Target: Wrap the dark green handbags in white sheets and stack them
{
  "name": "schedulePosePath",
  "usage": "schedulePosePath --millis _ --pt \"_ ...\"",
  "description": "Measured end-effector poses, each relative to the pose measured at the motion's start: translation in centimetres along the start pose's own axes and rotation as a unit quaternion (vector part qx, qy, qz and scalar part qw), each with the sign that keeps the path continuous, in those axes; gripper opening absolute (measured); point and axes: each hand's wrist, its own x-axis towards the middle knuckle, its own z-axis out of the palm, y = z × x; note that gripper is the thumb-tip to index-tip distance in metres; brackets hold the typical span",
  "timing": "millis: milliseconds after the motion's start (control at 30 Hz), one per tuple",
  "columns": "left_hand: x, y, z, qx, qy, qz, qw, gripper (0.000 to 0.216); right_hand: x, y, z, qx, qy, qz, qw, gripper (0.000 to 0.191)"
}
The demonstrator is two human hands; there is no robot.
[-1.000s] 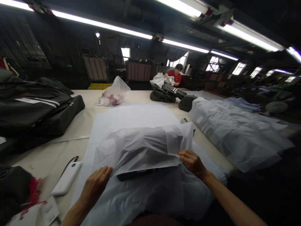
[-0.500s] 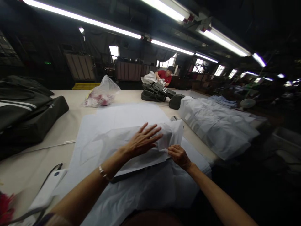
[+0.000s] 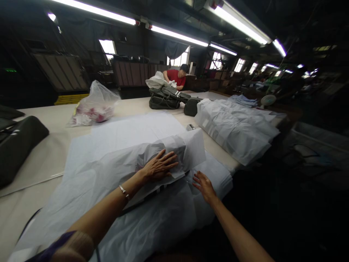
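Two bare hands work at the near side of a long pale table [image 3: 49,154], seen from the head camera. The left hand [image 3: 160,166], with a silvery bracelet [image 3: 124,191] at its wrist, lies flat with fingers spread on a translucent white sheet [image 3: 195,143]. That sheet is draped over a dark bag [image 3: 155,193], whose lower edge and some pale stripes show beneath the near hem. The bag lies in front of the person, on a spread of white sheets [image 3: 131,125]. The right hand [image 3: 204,186] is just beside the bag's right end, its fingers apart and slightly bent, gripping nothing I can make out; I cannot tell whether its fingertips touch the sheets. To the right of the wrapped bag, near it, sits a bulky bundle [image 3: 229,125] under more of the thin white sheeting. Beyond, a clear plastic bag [image 3: 94,105] of red and white bits slumps at the far left, and a heap of dark striped bags [image 3: 165,97] lies near the far edge, where a co-worker in a red shirt [image 3: 176,75] bends over white material [image 3: 157,80]. Another dark bag [image 3: 24,145] stands at the left edge of the view.
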Motion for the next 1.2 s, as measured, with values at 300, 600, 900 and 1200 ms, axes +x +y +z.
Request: schedulePosePath --millis 300,600,900,1200 --pt "0.3 0.1 0.1 -0.021 -0.017 -0.006 1.0 0.055 5.6 1.2 1.5 0.229 0.138 0.058 0.962 0.039" --pt "0.4 0.3 0.3 -0.025 -0.004 -0.008 1.0 0.055 -10.1 12.6 -10.6 0.137 0.3 0.122 0.936 0.058" --pt "0.6 0.1 0.3 -0.01 -0.018 0.003 1.0 0.054 -16.4 15.4 -5.5 0.29 0.035 0.212 0.933 0.065" --pt "0.4 0.5 0.6 -0.012 -0.016 -0.02 1.0 0.052 -18.9 10.0 -7.4 0.165 0.043 0.195 0.966 0.026"
